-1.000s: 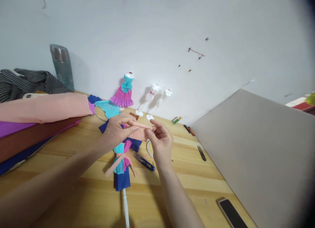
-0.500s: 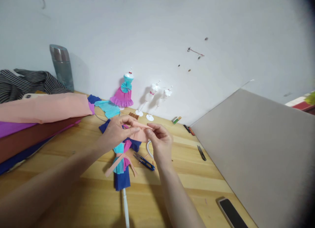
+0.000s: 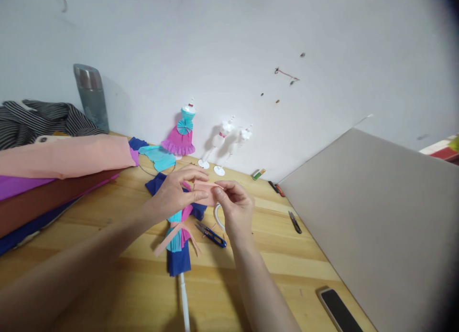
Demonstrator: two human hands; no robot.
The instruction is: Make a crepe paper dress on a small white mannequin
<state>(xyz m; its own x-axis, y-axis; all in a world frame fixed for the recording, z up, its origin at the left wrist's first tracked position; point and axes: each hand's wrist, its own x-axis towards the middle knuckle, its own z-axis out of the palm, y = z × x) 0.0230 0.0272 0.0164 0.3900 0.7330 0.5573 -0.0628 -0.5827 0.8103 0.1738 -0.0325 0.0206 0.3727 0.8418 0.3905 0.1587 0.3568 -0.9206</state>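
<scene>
Both my hands meet above the wooden table (image 3: 118,279), pinching a small peach strip of crepe paper (image 3: 205,191) between them. My left hand (image 3: 175,192) grips its left part with thumb and fingers closed. My right hand (image 3: 234,207) pinches its right end. Below them lies a small mannequin on a white rod (image 3: 184,301), dressed in blue, cyan and pink paper with a peach bow (image 3: 178,236). Blue-handled snips (image 3: 211,235) lie just right of it.
Rolls of peach, purple, brown and blue paper (image 3: 60,167) lie at the left, with striped cloth (image 3: 39,122) and a grey flask (image 3: 91,97) behind. A dressed mannequin (image 3: 181,133) and two bare white ones (image 3: 229,141) stand by the wall. A grey board (image 3: 376,217) leans at right, a phone (image 3: 337,310) beside it.
My hands have drawn closer together on the peach strip, so less of it shows between them. The view has shifted slightly.
</scene>
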